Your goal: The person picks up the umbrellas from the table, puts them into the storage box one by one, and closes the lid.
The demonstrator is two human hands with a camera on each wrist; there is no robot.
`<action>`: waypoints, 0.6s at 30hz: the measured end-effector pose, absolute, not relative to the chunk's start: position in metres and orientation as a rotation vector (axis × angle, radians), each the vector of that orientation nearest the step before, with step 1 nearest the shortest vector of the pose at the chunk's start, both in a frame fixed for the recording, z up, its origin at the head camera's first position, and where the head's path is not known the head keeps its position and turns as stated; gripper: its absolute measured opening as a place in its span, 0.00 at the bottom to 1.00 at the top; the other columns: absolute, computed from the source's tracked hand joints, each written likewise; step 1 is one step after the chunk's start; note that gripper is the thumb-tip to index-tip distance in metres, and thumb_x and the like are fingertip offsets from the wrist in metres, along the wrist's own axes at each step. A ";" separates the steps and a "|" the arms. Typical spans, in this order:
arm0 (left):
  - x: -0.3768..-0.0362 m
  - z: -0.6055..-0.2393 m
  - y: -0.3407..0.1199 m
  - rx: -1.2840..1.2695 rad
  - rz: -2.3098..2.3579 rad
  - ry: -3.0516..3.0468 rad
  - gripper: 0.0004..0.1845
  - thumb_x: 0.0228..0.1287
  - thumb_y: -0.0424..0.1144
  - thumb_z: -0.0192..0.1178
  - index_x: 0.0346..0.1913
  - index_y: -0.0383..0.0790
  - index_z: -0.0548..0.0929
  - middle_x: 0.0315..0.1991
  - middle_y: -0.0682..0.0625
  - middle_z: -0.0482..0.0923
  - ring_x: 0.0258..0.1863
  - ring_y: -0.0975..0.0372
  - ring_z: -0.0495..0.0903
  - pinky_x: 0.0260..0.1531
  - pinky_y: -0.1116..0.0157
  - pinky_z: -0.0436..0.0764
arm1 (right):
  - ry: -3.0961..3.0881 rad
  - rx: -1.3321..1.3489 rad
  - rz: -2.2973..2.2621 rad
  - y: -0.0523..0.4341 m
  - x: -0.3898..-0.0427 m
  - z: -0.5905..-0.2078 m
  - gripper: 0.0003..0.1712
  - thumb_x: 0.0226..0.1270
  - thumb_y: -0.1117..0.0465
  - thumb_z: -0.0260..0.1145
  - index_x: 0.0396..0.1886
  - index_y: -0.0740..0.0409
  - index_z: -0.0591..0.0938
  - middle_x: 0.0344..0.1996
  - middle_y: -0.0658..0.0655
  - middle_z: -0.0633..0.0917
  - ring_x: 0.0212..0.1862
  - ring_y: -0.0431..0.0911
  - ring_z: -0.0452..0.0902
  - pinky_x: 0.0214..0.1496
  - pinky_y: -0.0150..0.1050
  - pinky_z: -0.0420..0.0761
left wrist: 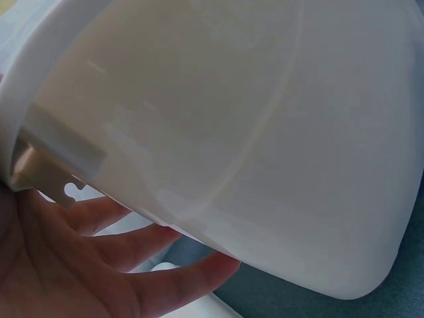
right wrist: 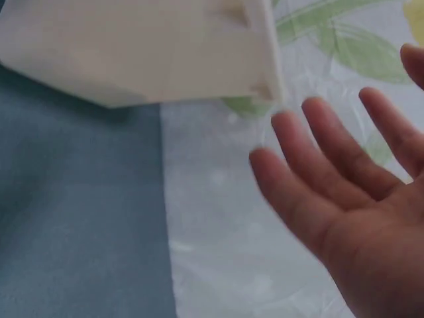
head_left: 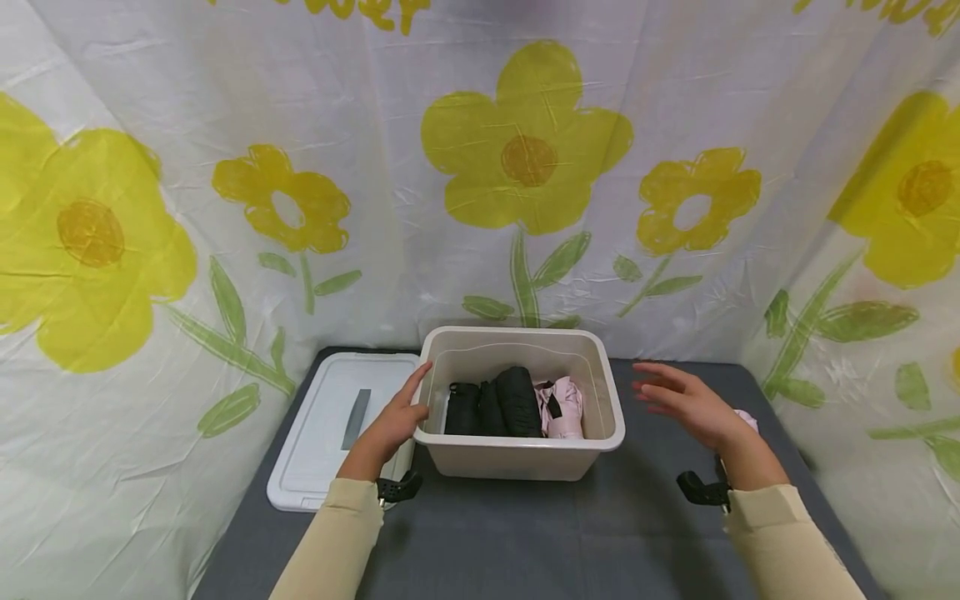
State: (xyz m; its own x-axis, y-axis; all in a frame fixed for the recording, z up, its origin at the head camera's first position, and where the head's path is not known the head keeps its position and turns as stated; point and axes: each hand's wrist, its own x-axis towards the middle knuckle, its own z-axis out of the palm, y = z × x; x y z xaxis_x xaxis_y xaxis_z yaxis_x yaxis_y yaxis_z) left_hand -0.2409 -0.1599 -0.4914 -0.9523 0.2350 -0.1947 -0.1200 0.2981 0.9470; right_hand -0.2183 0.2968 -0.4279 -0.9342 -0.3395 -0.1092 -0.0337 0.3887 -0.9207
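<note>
A beige plastic bin (head_left: 517, 457) stands on the grey table (head_left: 525, 533). Inside lie folded black umbrellas (head_left: 516, 402) and a pink one (head_left: 567, 408). My left hand (head_left: 400, 414) rests against the bin's left side, under the rim. In the left wrist view its straight fingers (left wrist: 142, 265) lie beneath the bin's (left wrist: 265, 132) rim. My right hand (head_left: 678, 400) hovers to the right of the bin with fingers spread, touching nothing. The right wrist view shows that hand (right wrist: 351, 179) apart from the bin's corner (right wrist: 132, 46).
A white lid (head_left: 330, 433) lies flat to the left of the bin. Something pink (head_left: 747, 419) peeks out behind my right wrist. A flower-printed cloth (head_left: 525, 167) hangs close around the table's back and sides.
</note>
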 end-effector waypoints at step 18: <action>-0.246 -0.508 -0.162 0.100 1.740 2.304 0.46 0.55 0.26 0.43 0.77 0.61 0.48 0.78 0.42 0.43 0.71 0.45 0.53 0.59 0.41 0.67 | 2.662 -0.144 -1.265 0.322 -0.201 -0.453 0.36 0.73 0.47 0.54 0.73 0.59 0.61 0.69 0.72 0.64 0.67 0.69 0.62 0.60 0.64 0.68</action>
State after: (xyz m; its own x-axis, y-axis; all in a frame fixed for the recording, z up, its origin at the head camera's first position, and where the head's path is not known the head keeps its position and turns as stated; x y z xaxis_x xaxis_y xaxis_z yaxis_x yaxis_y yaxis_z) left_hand -0.2461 -0.1625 -0.5078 -0.9659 0.2050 -0.1583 -0.0961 0.2839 0.9540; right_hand -0.2011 0.3218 -0.4532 -0.9770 -0.1690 -0.1298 -0.0061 0.6311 -0.7757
